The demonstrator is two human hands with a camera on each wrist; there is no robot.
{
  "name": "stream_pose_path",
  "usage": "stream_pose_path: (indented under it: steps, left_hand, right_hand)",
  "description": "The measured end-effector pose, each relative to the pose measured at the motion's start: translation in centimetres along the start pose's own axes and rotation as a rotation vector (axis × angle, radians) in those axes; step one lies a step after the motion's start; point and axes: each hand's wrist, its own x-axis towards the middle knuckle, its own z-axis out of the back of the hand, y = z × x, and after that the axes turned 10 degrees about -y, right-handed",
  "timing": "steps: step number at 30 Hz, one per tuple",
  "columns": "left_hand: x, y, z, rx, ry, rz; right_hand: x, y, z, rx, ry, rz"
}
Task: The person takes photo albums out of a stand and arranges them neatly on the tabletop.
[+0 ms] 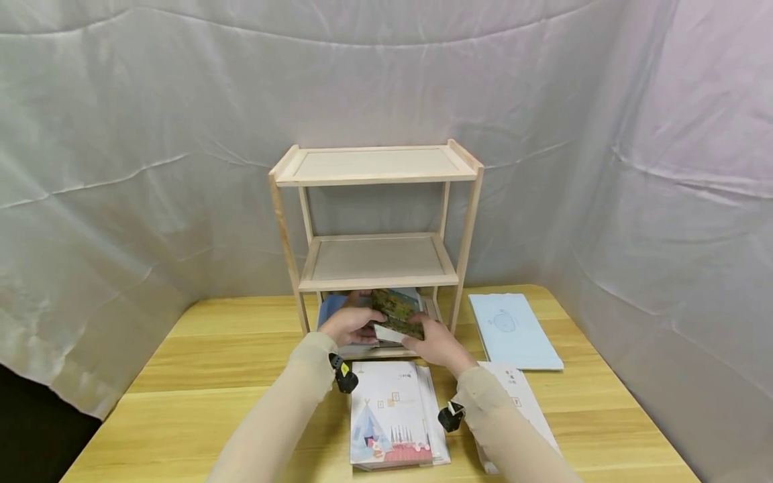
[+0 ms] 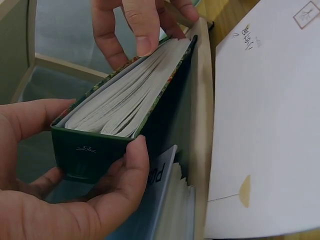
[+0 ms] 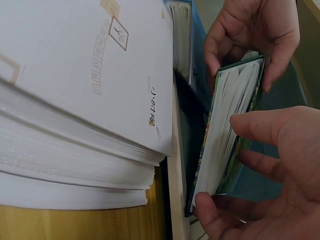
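Observation:
A thick book with a green spine and a painted, leafy cover point(image 1: 395, 305) is held in both hands at the bottom shelf of a wooden rack point(image 1: 379, 283). My left hand point(image 1: 350, 325) grips it at the spine end, thumb on one cover and fingers on the other, as the left wrist view shows around the green spine point(image 2: 95, 152). On the opposite end, my right hand point(image 1: 439, 343) holds the covers, its thumb near the page edges point(image 3: 225, 115). The book is tilted. Beside it on the bottom shelf stands a blue book point(image 3: 199, 70), partly hidden.
In front of the rack lies a stack of white illustrated books point(image 1: 389, 409). Another white stack point(image 1: 522, 396) lies partly under the right forearm. A light blue book point(image 1: 513, 332) rests on the table at the right. Grey curtains point(image 1: 374, 87) hang behind.

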Motion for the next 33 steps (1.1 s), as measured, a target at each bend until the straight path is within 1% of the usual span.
stream_pose_path:
  steps: [6,13,20,25,33]
  left_hand:
    - [-0.2,0.3,-0.3,0.018,-0.005,0.005]
    - [-0.3,0.7,-0.7,0.046,0.021,0.027]
    - [-0.5,1.2,-1.0,0.107,0.027,0.027]
    - [-0.4,1.6,-1.1,0.051,0.012,0.025]
    - [-0.4,1.9,-1.2,-0.005,-0.024,0.014]
  right_hand:
    - [-0.2,-0.1,0.1,0.008,0.000,0.001]
    - [-0.4,-0.4,-0.1,0.037,-0.010,-0.010]
    - [-0.5,-0.6,-0.2,0.045,-0.012,-0.006]
    - [-0.5,-0.6,-0.3,0.055,-0.016,-0.002]
    - [-0.3,-0.7,-0.4,0.032,-0.031,0.011]
